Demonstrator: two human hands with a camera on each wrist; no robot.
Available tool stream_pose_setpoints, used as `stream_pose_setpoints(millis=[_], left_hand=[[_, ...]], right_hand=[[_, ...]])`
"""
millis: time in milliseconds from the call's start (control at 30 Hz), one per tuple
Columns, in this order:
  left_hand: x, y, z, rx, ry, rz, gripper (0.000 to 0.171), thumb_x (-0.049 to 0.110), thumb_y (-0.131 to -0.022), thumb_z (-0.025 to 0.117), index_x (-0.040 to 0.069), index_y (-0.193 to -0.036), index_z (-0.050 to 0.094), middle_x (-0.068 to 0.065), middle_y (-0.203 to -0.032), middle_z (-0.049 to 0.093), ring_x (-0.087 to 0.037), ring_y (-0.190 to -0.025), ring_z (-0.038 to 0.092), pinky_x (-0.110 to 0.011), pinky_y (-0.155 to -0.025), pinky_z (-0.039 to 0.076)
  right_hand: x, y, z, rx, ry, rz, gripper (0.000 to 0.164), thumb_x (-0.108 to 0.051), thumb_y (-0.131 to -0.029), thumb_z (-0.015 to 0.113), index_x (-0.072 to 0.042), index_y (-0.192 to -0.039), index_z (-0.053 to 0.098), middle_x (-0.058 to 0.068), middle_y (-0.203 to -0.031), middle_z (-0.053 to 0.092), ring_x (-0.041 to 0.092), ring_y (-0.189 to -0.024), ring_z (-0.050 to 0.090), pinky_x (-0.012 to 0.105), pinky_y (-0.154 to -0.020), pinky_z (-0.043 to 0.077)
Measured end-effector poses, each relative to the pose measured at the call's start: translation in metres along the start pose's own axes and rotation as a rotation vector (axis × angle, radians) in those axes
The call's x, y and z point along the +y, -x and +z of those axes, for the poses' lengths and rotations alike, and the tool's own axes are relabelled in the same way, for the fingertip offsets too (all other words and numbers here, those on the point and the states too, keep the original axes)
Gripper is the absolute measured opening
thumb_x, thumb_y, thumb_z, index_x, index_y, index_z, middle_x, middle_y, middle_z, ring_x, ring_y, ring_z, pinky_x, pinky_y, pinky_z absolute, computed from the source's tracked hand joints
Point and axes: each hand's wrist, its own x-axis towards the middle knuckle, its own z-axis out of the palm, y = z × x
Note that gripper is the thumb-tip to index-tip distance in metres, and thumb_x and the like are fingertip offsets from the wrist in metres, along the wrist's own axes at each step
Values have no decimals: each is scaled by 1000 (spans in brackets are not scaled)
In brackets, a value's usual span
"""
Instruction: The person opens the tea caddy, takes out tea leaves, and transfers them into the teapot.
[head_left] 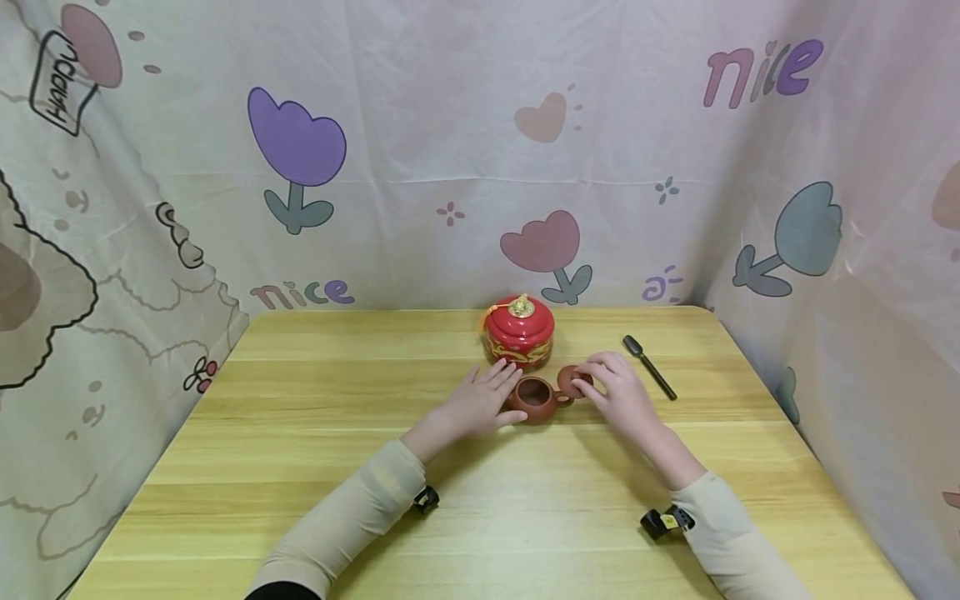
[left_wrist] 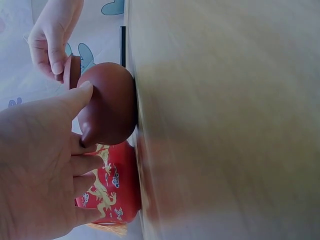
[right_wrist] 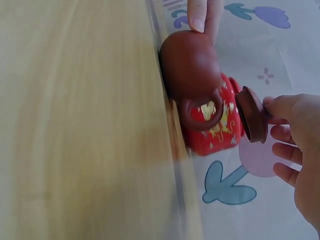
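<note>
A small reddish-brown clay teapot (head_left: pixel 537 415) stands upright on the table with its mouth uncovered. My left hand (head_left: pixel 480 403) is at its spout side; the thumb touches the teapot body (left_wrist: pixel 111 107) and the other fingers stretch out straight behind the spout. On the handle side, my right hand (head_left: pixel 622 396) pinches the teapot lid (head_left: pixel 572 382) between thumb and fingers. In the right wrist view the lid (right_wrist: pixel 252 116) is tilted on edge, apart from the teapot, with its underside turned toward the pot.
Just behind the teapot is a red lidded jar (head_left: pixel 517 333) with gold decoration and an orange tassel. A dark, slim scoop-like tool (head_left: pixel 651 368) lies to the right of the right hand. Patterned cloth (head_left: pixel 420 125) hangs behind the wooden table (head_left: pixel 300 400).
</note>
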Motion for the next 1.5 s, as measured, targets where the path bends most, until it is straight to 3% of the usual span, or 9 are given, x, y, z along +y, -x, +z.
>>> stream_pose_setpoints(millis=[267,667,1000,1267,1500], left_hand=[[0,0,1,-3,-2,-7,79,65,-96,36,16,-157,19,-1,-164,15,-21,-154,8,-56,-122,16],[0,-1,2,-4,-1,-13,79,64,-97,36,16,-157,19,-1,-165,15,-21,-154,7,-56,-122,15],[2,1,0,-17,2,-20,79,64,-97,36,16,-157,19,-1,-165,14,-21,-154,6,-55,-122,13],[2,1,0,-7,8,-19,78,63,-97,37,16,-157,19,-1,-165,14,-21,-154,7,-56,-122,14],[2,2,-1,-11,12,-19,79,63,-97,38,15,-157,19,-2,-165,14,-21,-154,7,-56,-122,14]], right_hand=[[13,12,-7,-9,13,48,19,-12,-76,81,-5,-92,73,9,-97,67,27,-96,59,43,-88,48],[22,22,-14,-29,35,97,18,-11,-75,82,-4,-90,73,9,-93,66,29,-95,58,45,-87,44],[25,24,-16,-166,82,146,12,-15,-78,80,-8,-87,75,8,-93,65,28,-95,57,47,-84,45],[28,24,-15,-200,133,112,12,-13,-76,81,-7,-83,74,9,-89,65,28,-89,56,44,-81,45],[28,24,-15,-264,159,132,12,-16,-80,79,-7,-85,74,9,-91,66,29,-92,57,46,-86,45]])
